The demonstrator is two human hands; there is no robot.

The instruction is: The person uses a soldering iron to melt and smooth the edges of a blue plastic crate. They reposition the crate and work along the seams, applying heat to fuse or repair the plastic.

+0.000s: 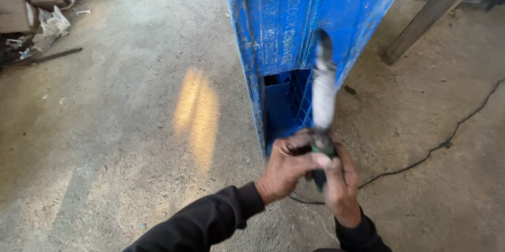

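A tall blue plastic pallet [284,26] stands on edge on the concrete floor in front of me. Both hands grip a corded hand tool [323,94] with a green-and-black body and a long whitish barrel. Its dark tip points up against the pallet's face. My left hand [286,170] wraps the tool's body from the left. My right hand [339,183] holds the handle from the right, just below. Both sleeves are dark. The tool is blurred, so its kind is unclear.
A black power cable [447,141] trails across the floor to the right. A wooden beam [436,10] leans at the upper right. Rubble, bags and scrap [42,20] lie at the upper left. A sunlit patch [197,115] marks the floor left of the pallet.
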